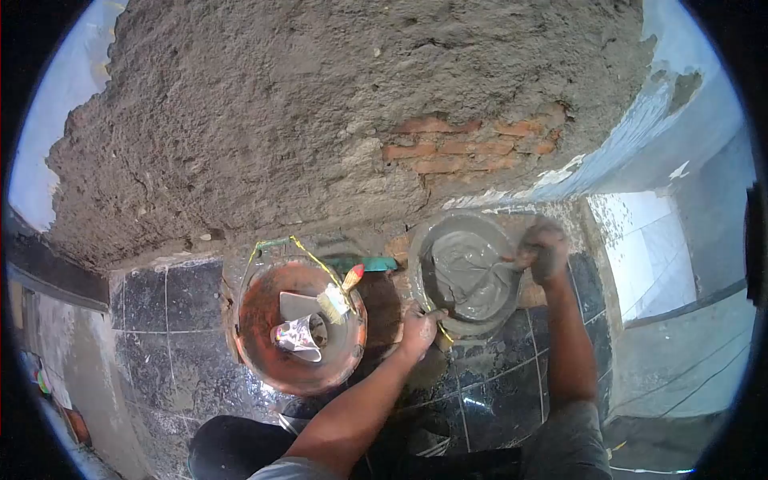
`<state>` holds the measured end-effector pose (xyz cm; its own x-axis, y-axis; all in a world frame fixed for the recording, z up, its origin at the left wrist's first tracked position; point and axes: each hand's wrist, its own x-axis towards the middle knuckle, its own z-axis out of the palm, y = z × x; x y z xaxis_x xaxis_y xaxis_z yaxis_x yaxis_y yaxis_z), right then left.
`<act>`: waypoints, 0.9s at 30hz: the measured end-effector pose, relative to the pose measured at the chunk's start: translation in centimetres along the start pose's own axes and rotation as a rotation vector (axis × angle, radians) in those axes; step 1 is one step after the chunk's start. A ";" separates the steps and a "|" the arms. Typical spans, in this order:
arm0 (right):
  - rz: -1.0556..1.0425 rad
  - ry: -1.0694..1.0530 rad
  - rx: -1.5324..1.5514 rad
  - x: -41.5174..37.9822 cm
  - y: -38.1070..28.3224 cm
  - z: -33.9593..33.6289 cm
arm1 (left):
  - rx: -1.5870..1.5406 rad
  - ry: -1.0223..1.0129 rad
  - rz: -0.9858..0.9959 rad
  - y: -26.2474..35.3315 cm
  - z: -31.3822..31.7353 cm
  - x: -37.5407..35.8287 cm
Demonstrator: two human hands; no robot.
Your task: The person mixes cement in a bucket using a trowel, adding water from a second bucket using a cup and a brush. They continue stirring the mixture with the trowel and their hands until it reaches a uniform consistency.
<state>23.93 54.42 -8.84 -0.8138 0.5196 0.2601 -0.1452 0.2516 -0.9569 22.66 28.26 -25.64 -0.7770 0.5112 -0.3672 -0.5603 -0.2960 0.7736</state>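
A round bucket (422,276) holds wet grey cement (464,268) with a swirled surface. My right hand (546,250) is closed around the handle of a trowel at the bucket's right rim. The trowel's blade (490,274) lies in the cement and is coated with it, so its outline is hard to make out. My left hand (418,331) grips the near left rim of the bucket, beside its yellow cord handle (445,334). Left of that hand stands an orange bucket (256,320) with a brush (336,300) resting on its right rim.
Inside the orange bucket lie a patterned cup (300,336) and a pale flat piece (296,306). A rough plastered wall (320,120) with exposed bricks (460,148) rises directly behind both buckets. Dark, wet-looking tiles (500,400) cover the floor. A green object (372,264) lies between the buckets.
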 end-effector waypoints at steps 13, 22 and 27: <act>0.001 0.619 0.473 -0.6 14.9 9.9 | 0.089 0.054 -0.119 -1.1 -0.3 0.5; 0.188 0.062 0.047 -7.2 7.7 9.2 | -0.030 0.020 -0.127 -0.5 0.0 -0.2; 0.325 0.010 0.062 -6.1 1.4 6.5 | 0.004 0.031 -0.142 0.7 -0.1 -0.7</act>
<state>25.03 46.35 -12.60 -0.8176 0.5728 -0.0587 0.0864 0.0213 -0.9960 22.75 27.67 -24.88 -0.6986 0.5222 -0.4891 -0.6642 -0.2190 0.7148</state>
